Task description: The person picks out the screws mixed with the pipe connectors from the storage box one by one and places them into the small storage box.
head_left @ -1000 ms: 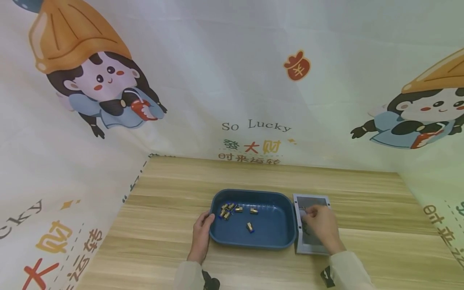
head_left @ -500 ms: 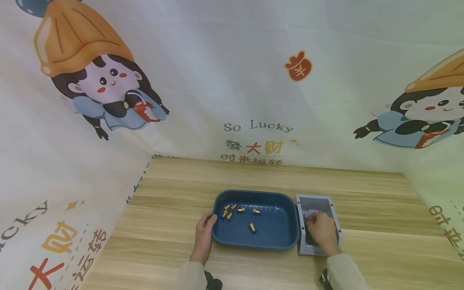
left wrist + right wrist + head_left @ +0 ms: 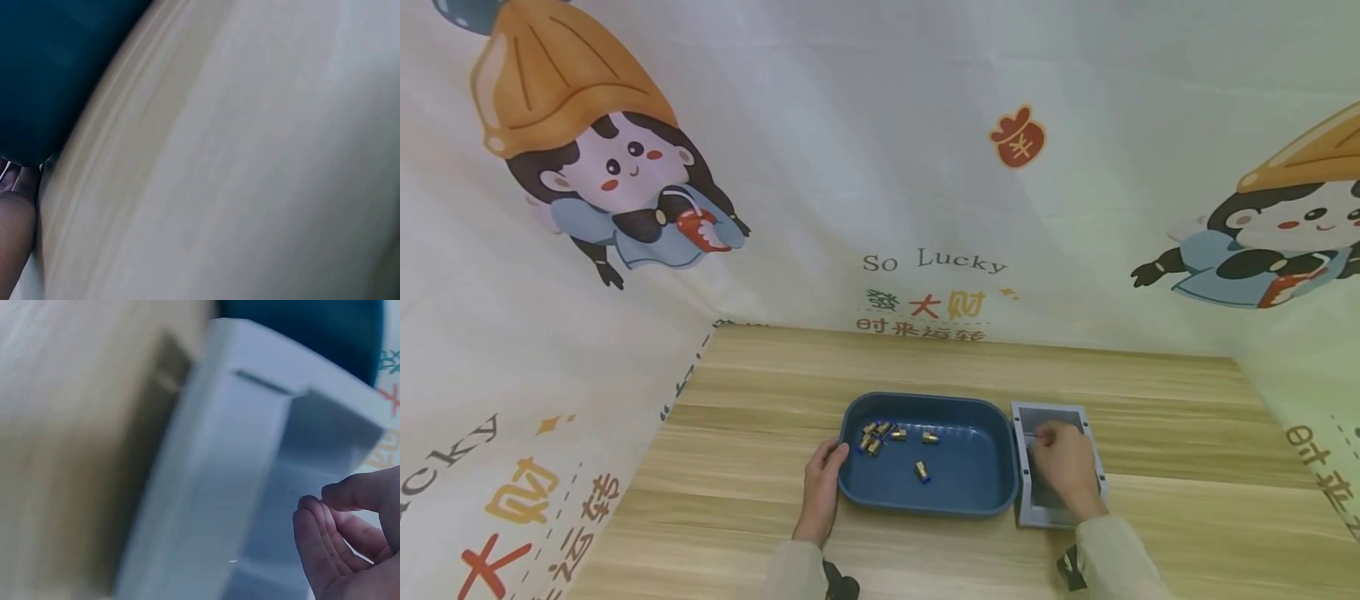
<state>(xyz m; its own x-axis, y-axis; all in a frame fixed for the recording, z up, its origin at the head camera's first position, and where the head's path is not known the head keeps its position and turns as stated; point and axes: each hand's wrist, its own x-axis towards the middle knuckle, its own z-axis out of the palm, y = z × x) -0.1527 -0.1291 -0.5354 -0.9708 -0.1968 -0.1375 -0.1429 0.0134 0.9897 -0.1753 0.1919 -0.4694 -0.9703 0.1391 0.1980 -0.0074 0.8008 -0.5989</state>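
Observation:
In the head view, a dark blue plastic tray (image 3: 955,493) lies on the table with several brass fittings with blue ends (image 3: 874,437) inside. My left hand (image 3: 822,492) holds the tray's left side, thumb at the rim. Beside the tray's right side stands a grey open box (image 3: 1060,408), its inside partly covered by my right hand (image 3: 1063,467). Over the box, my right thumb and fingertips come together. Small dark items show near them, too small to name. In the right wrist view, no object shows between the fingertips (image 3: 309,503).
The wood-grain table (image 3: 760,392) runs back to a white printed cloth (image 3: 1075,275) hung as walls on the back and sides. Two single fittings, one near the tray's middle (image 3: 922,472), lie apart from the cluster.
My right hand dipped lower into the grey box, then rose slightly toward its far left part. My left hand stays at the tray. The fittings keep their places; the view shifted slightly.

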